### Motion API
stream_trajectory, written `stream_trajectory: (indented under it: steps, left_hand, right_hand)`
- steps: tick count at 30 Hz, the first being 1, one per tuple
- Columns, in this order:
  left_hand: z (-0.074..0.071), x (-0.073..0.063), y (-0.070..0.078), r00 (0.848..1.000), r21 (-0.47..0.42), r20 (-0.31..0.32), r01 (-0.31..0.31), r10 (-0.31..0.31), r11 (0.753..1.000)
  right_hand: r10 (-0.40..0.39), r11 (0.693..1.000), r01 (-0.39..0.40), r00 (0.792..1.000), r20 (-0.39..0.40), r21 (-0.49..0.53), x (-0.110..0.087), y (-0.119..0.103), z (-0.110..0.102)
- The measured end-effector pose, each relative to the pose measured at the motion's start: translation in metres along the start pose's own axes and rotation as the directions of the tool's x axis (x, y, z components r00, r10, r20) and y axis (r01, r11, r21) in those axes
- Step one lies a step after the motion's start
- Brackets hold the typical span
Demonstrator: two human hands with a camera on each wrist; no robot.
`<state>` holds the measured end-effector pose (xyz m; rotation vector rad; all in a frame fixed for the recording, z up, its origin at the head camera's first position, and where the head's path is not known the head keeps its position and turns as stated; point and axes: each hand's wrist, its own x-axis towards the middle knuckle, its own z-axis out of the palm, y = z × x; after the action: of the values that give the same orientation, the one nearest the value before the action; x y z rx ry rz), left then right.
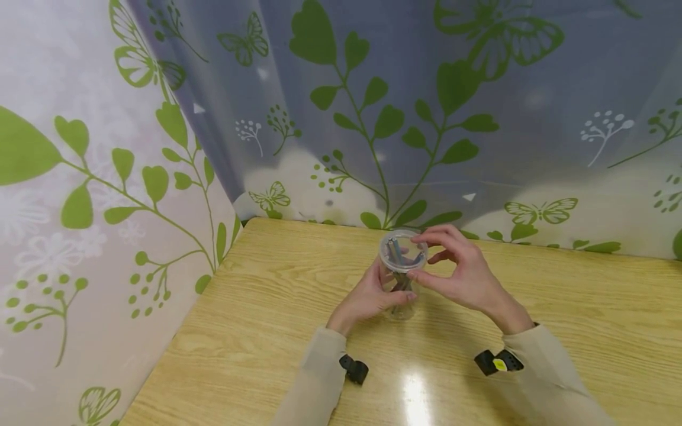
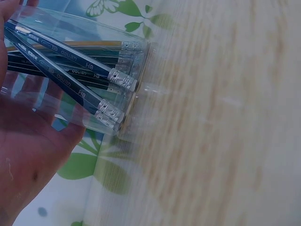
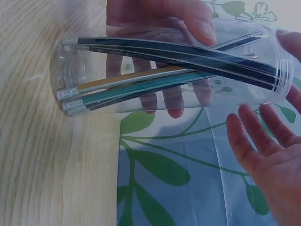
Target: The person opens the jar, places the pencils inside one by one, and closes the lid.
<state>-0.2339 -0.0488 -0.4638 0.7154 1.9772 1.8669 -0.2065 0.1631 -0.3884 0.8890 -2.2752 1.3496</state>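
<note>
A clear plastic jar (image 1: 403,312) stands upright on the wooden table, with several pencils (image 1: 395,253) leaning inside it. My left hand (image 1: 367,296) grips the jar's side, thumb in front and fingers behind it. At the top is a clear round lid (image 1: 403,268); my right hand (image 1: 469,272) pinches its edge between thumb and index finger. In the right wrist view the other fingers (image 3: 242,134) are spread apart from the jar. Dark, teal and yellow pencils show there. Silver ends of the pencils (image 2: 123,79) lie near the jar's base in the left wrist view.
The light wooden table (image 1: 256,278) extends to both sides of the jar. Close behind it hangs a blue and white curtain (image 1: 256,130) with green leaves and butterflies. A pale patterned cloth (image 1: 96,248) borders the table's left edge.
</note>
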Motion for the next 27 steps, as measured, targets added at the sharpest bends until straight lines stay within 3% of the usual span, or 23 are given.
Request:
stream_trajectory:
  steps: [7, 11, 16, 27]
  left_hand:
    - [0.0003, -0.0003, -0.0009, 1.000, -0.008, -0.005, 0.004, -0.004, 1.000]
    - [0.0003, -0.0004, -0.0007, 1.000, -0.012, -0.006, 0.006, -0.006, 1.000]
    - [0.0007, -0.0011, 0.0001, 1.000, -0.005, -0.017, 0.019, -0.019, 1.000]
    - [0.0015, -0.0013, 0.0012, 0.999, 0.005, -0.030, 0.017, -0.017, 1.000]
  right_hand:
    - [0.028, 0.999, -0.028, 1.000, 0.008, 0.021, -0.0012, 0.0005, -0.0012]
    - [0.117, 0.993, -0.118, 0.991, 0.057, 0.004, -0.0021, 0.0011, -0.0025]
    - [0.235, 0.972, -0.237, 0.961, 0.145, -0.005, -0.0032, 0.0029, -0.0036]
    - [0.255, 0.956, -0.272, 0.957, 0.138, 0.114, -0.0038, 0.0076, -0.0033]
